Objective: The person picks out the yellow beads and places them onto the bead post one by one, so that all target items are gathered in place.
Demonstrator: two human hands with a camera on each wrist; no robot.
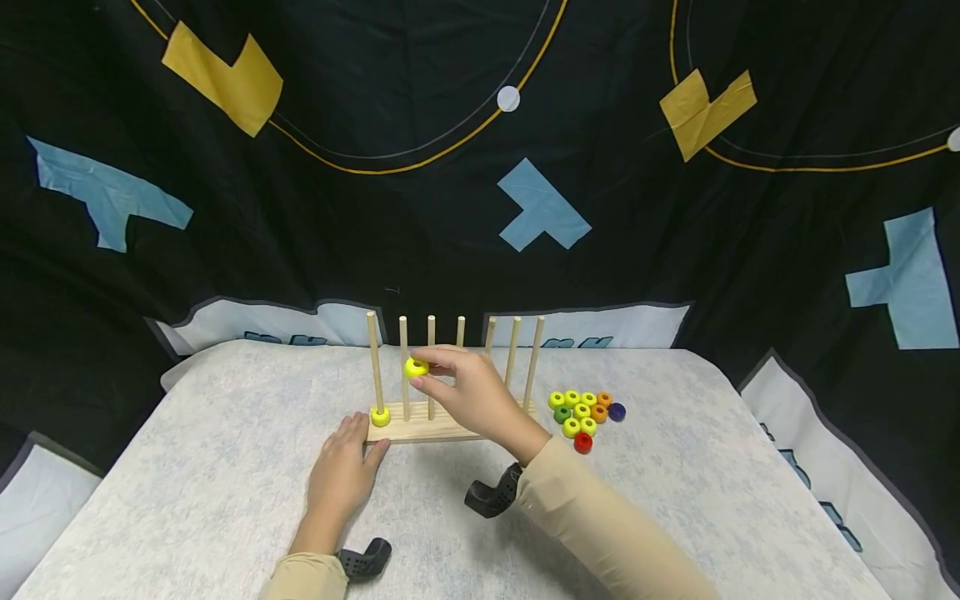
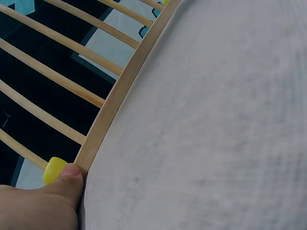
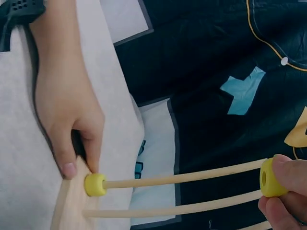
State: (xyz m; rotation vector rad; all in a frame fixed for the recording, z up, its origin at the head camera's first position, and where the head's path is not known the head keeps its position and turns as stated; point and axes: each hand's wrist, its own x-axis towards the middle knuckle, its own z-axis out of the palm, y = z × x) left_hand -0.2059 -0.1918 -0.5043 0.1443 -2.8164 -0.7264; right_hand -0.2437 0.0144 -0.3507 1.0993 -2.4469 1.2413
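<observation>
A wooden stand (image 1: 423, 429) with a row of upright pegs stands on the table. One yellow bead (image 1: 381, 417) sits at the foot of its leftmost peg. My left hand (image 1: 339, 475) holds the stand's left end, its thumb (image 2: 69, 179) on the front edge close to that bead. Between thumb and fingertips my right hand (image 1: 480, 396) pinches another yellow bead (image 3: 272, 179), raised near the upper part of the left pegs. The bead's hole faces the pegs in the right wrist view.
Right of the stand lies a cluster of loose beads: several yellow beads (image 1: 572, 427), orange beads (image 1: 598, 413), a green bead (image 1: 562, 414), a dark blue bead (image 1: 617, 412) and a red bead (image 1: 582, 442). Behind the table (image 1: 225, 433) hangs a black patterned cloth (image 1: 420, 250).
</observation>
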